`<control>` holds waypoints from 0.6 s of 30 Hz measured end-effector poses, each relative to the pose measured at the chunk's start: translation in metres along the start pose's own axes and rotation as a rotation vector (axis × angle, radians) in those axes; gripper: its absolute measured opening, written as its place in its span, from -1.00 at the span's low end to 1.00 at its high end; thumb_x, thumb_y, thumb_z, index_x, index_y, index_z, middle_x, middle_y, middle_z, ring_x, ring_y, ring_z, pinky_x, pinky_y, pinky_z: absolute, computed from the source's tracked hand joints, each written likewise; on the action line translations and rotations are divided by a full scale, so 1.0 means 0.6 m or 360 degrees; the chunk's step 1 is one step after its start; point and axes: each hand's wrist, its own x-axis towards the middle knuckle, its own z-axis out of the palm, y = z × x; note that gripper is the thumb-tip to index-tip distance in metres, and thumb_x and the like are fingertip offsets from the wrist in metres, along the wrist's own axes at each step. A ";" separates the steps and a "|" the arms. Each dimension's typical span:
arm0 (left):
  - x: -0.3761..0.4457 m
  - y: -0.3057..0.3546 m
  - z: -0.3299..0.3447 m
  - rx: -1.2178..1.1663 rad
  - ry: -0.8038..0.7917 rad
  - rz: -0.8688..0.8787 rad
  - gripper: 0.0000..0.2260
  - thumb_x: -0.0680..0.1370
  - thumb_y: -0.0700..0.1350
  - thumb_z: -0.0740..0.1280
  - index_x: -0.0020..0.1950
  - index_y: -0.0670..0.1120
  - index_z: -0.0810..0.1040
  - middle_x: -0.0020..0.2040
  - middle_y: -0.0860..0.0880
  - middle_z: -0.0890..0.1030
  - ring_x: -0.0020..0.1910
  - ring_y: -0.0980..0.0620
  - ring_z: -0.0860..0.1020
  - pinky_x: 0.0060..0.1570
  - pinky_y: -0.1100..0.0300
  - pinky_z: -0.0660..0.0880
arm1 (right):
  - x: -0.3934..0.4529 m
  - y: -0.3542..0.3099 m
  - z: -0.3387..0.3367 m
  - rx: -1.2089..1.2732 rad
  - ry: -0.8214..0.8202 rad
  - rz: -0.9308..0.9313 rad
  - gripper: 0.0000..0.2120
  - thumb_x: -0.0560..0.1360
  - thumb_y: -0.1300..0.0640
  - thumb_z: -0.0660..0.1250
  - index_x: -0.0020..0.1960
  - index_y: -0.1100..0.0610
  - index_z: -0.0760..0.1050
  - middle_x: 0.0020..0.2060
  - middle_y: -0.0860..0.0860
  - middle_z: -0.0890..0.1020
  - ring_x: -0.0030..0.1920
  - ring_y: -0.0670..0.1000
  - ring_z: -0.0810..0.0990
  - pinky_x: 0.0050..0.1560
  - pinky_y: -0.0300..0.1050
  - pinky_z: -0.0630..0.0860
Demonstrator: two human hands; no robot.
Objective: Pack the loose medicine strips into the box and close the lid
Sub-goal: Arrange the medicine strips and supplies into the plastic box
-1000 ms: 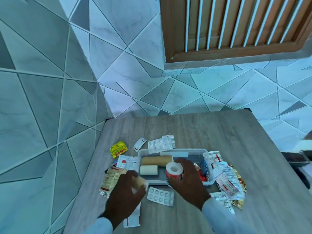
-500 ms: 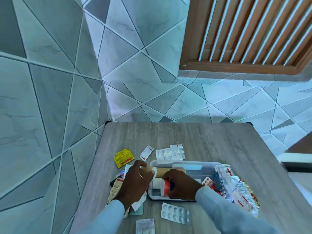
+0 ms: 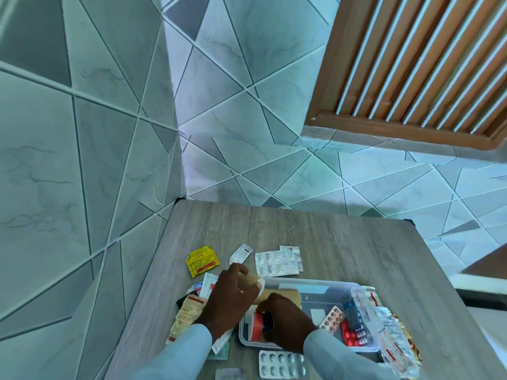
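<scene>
A clear plastic box (image 3: 323, 285) lies open on the wooden table (image 3: 315, 237). My left hand (image 3: 230, 300) grips a tan bandage roll (image 3: 251, 281) over the box's left rim. Inside the box's left end, my right hand (image 3: 285, 323) presses a red-and-white tape roll (image 3: 256, 326) down. A larger tan roll (image 3: 285, 293) lies in the box behind it. Red and pink blister strips (image 3: 333, 319) stand at the box's right end. A silver blister strip (image 3: 281, 364) lies loose in front of the box.
Behind the box lie a yellow sachet (image 3: 201, 260), a small white strip (image 3: 241, 253) and silver strips (image 3: 277, 261). Packets (image 3: 189, 311) pile up left of the box and foil strips (image 3: 389, 325) heap on its right. Tiled walls border the table's left and far edges.
My right hand has carried the tape roll from the box's front rim down inside. My left hand has lifted the small tan roll to the box's left rim. The camera has tilted.
</scene>
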 end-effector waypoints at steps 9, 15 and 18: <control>-0.012 -0.004 0.022 0.0045 0.0064 -0.0061 -0.69 0.39 0.14 0.41 0.05 0.15 0.40 0.01 0.02 0.50 -0.11 0.10 0.55 -0.20 0.30 0.41 | -0.005 0.038 0.006 0.0274 -0.0051 -0.0003 -0.66 0.42 0.07 0.37 0.19 -0.01 0.51 0.09 -0.01 0.48 0.14 -0.02 0.49 0.23 -0.15 0.42; -0.011 0.004 0.039 0.0063 0.0050 -0.0096 -0.64 0.36 0.21 0.39 0.08 0.16 0.39 0.04 0.04 0.50 -0.04 0.06 0.57 -0.02 0.14 0.55 | 0.011 0.048 0.025 0.0290 -0.0064 0.0073 -0.67 0.32 0.00 0.35 0.07 -0.03 0.58 -0.01 -0.01 0.53 0.03 0.01 0.54 0.12 -0.09 0.50; -0.011 0.004 0.045 0.0107 0.0008 -0.0078 -0.61 0.32 0.20 0.38 0.08 0.17 0.41 0.05 0.04 0.50 -0.04 0.07 0.56 0.01 0.08 0.57 | 0.014 0.042 0.048 0.0377 -0.0010 0.0151 -0.73 0.36 0.14 0.33 0.06 0.05 0.53 -0.01 0.01 0.57 0.02 0.03 0.57 0.08 -0.08 0.53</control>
